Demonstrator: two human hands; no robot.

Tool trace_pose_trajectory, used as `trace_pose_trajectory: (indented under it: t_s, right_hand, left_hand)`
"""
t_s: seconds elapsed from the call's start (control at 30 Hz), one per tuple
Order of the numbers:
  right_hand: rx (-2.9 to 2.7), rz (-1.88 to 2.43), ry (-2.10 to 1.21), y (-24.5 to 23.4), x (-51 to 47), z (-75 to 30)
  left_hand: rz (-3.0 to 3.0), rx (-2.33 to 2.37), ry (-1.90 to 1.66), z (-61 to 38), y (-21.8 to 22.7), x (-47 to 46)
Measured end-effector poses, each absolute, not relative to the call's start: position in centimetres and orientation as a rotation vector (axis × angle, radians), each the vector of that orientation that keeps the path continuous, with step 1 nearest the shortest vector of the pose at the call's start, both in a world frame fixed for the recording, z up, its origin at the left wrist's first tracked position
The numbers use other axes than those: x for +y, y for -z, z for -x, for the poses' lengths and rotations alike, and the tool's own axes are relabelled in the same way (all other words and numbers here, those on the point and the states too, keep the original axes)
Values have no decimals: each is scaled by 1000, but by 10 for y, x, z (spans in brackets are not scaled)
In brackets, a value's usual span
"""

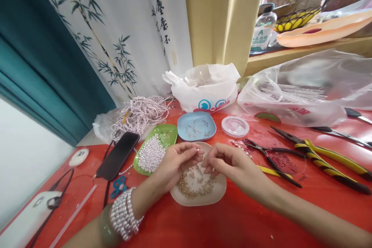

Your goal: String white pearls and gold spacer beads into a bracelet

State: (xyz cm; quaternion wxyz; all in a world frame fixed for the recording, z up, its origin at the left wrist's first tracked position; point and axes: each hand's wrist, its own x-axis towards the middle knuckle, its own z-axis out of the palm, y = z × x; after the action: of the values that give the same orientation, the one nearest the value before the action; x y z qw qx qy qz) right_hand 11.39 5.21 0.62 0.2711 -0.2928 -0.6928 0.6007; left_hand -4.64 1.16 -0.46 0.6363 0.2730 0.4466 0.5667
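Item: my left hand (177,162) and right hand (229,164), fingertips pinched over cream shallow dish (216,197) of small gold beads (188,190); what they pinch is indiscernible. Best worked low above the dish, I judge.

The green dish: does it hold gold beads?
No, the green dish holds pale pearls; the gold beads lie in the beige dish.
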Motion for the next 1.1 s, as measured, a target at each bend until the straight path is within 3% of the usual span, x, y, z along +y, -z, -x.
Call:
trace_pose_trajectory:
  t_s: [1.1]
  right_hand:
    - [-1898, 721, -1499, 8, 52, -111]
  left_hand:
    - [-827, 1169, -1356, 43, 5, 9]
